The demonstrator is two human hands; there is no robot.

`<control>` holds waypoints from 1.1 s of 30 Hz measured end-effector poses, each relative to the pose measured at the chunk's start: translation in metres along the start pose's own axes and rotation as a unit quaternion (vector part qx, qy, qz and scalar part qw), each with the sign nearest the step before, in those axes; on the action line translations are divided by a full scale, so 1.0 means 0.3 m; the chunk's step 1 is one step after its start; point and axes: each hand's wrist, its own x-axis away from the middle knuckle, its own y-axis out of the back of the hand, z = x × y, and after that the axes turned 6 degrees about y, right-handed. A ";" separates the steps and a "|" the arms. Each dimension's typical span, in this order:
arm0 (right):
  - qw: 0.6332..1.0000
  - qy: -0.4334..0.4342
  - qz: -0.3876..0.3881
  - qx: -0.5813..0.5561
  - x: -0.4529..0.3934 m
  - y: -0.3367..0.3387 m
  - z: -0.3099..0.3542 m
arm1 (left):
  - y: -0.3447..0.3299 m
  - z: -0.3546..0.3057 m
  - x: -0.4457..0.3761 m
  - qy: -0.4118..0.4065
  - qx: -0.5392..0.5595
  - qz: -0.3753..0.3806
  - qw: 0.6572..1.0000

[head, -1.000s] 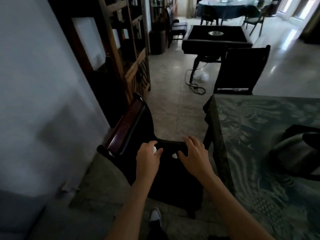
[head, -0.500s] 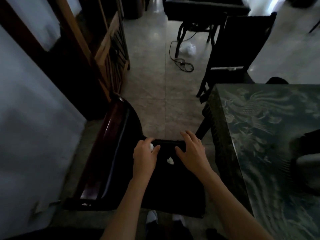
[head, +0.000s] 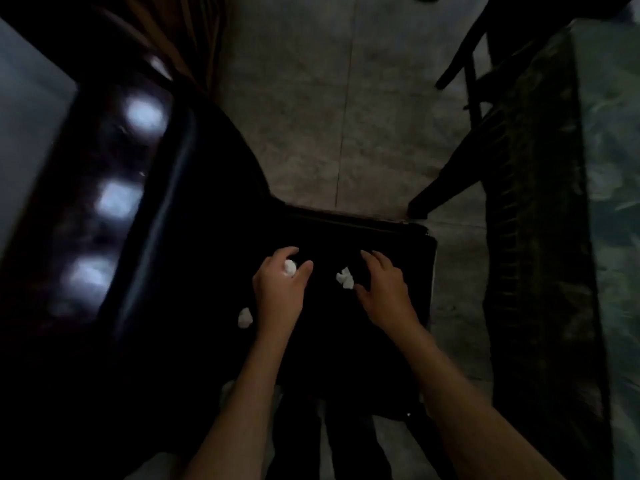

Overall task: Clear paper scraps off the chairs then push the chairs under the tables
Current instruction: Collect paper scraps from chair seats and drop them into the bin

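Observation:
A dark chair (head: 214,271) with a glossy wooden backrest on the left stands below me, its black seat facing the table. My left hand (head: 278,292) pinches a small white paper scrap (head: 289,267) between thumb and fingers over the seat. A second crumpled white scrap (head: 345,278) lies on the seat just left of my right hand (head: 384,292), whose fingers are spread and hover at it without holding it. A third scrap (head: 245,317) lies on the seat left of my left wrist.
The table with a green patterned cloth (head: 540,237) runs along the right side, close to the seat's right edge. Another dark chair's legs (head: 464,64) show at the upper right. Tiled floor (head: 329,116) lies beyond the seat. A pale wall is at the far left.
The camera has tilted down and closer to the seat. A third scrap has come into view by my left wrist. Both hands stay over the seat near their scraps.

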 end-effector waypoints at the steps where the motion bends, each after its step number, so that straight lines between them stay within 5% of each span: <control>1: 1.000 0.000 0.003 0.001 -0.027 -0.036 -0.025 | -0.030 0.043 -0.022 0.017 0.011 0.005 1.000; 6: 0.999 0.030 0.017 0.021 -0.136 -0.182 -0.129 | -0.156 0.211 -0.095 0.101 0.129 0.034 0.986; 15: 0.992 0.121 -0.021 0.033 -0.217 -0.390 -0.225 | -0.303 0.394 -0.150 0.136 0.229 0.050 0.963; 20: 0.989 0.133 -0.062 0.002 -0.218 -0.411 -0.244 | -0.308 0.382 -0.121 0.211 0.441 0.072 0.869; 25: 0.988 0.042 -0.097 -0.115 -0.210 -0.395 -0.185 | -0.285 0.403 -0.122 0.260 0.588 0.085 0.761; 29: 0.953 -0.007 -0.122 -0.278 -0.151 -0.381 -0.058 | -0.283 0.401 -0.109 0.251 0.628 0.103 0.730; 33: 0.921 -0.008 -0.117 -0.372 -0.103 -0.413 0.042 | -0.286 0.410 -0.075 0.204 0.626 0.134 0.741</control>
